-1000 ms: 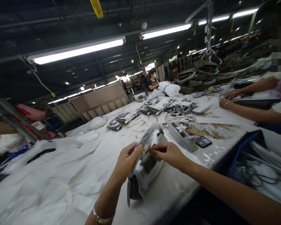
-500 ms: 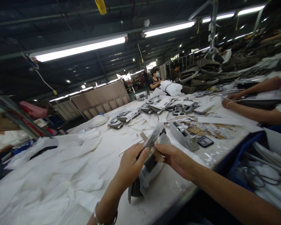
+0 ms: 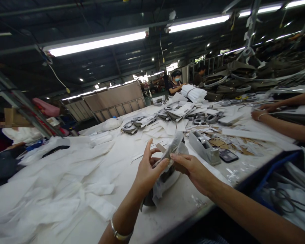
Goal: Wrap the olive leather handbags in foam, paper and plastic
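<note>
Since the earlier frame, the index finger of the left hand [image 3: 148,169] had lifted away from the bag [image 3: 148,198], and the view had swung so that the table [image 3: 167,211] sat farther right. The bag stood tilted above the near part of the table, between both hands. Its lower body was dark and smooth, with a narrow end pointing down. Translucent, whitish wrap [image 3: 177,139] covered its upper part in wrinkles and hung loosely down its side, the dark surface showing in between. A flat tan strip [image 3: 161,147] stuck out beside the wrapped top.

The left hand gripped the wrapped part, thumb across the front and other fingers curled behind, index finger raised. The right hand [image 3: 189,167] pinched the wrap between thumb and forefinger. Just beyond it stood a grey tape dispenser [image 3: 204,149], with a phone [image 3: 228,156] lying beside that. Loose white sheets [image 3: 66,193] covered the table's left side.
</note>
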### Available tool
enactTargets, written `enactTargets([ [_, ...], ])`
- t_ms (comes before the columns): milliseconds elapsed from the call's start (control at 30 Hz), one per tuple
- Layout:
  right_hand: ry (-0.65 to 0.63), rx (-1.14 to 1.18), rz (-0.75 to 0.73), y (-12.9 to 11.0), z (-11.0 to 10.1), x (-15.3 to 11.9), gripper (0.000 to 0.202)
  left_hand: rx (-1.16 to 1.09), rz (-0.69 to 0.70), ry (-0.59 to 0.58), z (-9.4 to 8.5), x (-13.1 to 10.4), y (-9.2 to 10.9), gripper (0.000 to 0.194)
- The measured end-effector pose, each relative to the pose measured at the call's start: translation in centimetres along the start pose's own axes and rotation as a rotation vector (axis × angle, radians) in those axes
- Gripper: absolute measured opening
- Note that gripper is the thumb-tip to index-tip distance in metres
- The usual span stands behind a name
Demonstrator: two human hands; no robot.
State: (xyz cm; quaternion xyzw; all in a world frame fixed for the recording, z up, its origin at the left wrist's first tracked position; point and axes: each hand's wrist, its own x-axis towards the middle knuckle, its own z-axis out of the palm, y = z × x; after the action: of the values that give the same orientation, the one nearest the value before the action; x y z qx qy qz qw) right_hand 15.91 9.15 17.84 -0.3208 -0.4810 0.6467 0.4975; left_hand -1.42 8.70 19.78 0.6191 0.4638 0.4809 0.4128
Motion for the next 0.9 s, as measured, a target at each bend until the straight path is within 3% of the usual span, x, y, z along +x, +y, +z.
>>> enactTargets([
  [33, 0.004, -0.013, 0.000, -0.1, 0.0, 0.0, 0.042, -0.048, -0.026, -0.052, -0.1, 0.1, 0.1, 0.084],
  [133, -0.017, 0.001, 0.040, -0.7, -0.3, 0.0, 0.039, -0.063, -0.031, -0.209, -0.2, 0.1, 0.8, 0.050],
  [233, -0.090, 0.124, 0.148, -1.2, -0.9, -0.3, 0.035, 0.027, 0.039, -0.182, -0.1, -0.1, 1.2, 0.033],
  [367, -0.151, 0.364, 0.227, -0.3, -1.8, -1.0, 0.033, 0.051, 0.110, -0.121, 0.1, -0.3, 1.0, 0.030],
  [500, -0.136, 0.446, 0.146, 1.4, -2.3, -1.6, 0.021, 0.033, 0.076, -0.134, 0.1, -0.3, 0.9, 0.036],
  [700, -0.158, 0.316, 0.102, 1.4, -2.6, -1.8, 0.026, 0.133, 0.033, -0.223, 0.2, -1.0, 2.1, 0.043],
  [900, -0.170, 0.201, 0.053, 1.4, -2.4, -1.3, 0.031, 0.197, 0.078, -0.110, 1.0, -1.5, 1.8, 0.024],
])
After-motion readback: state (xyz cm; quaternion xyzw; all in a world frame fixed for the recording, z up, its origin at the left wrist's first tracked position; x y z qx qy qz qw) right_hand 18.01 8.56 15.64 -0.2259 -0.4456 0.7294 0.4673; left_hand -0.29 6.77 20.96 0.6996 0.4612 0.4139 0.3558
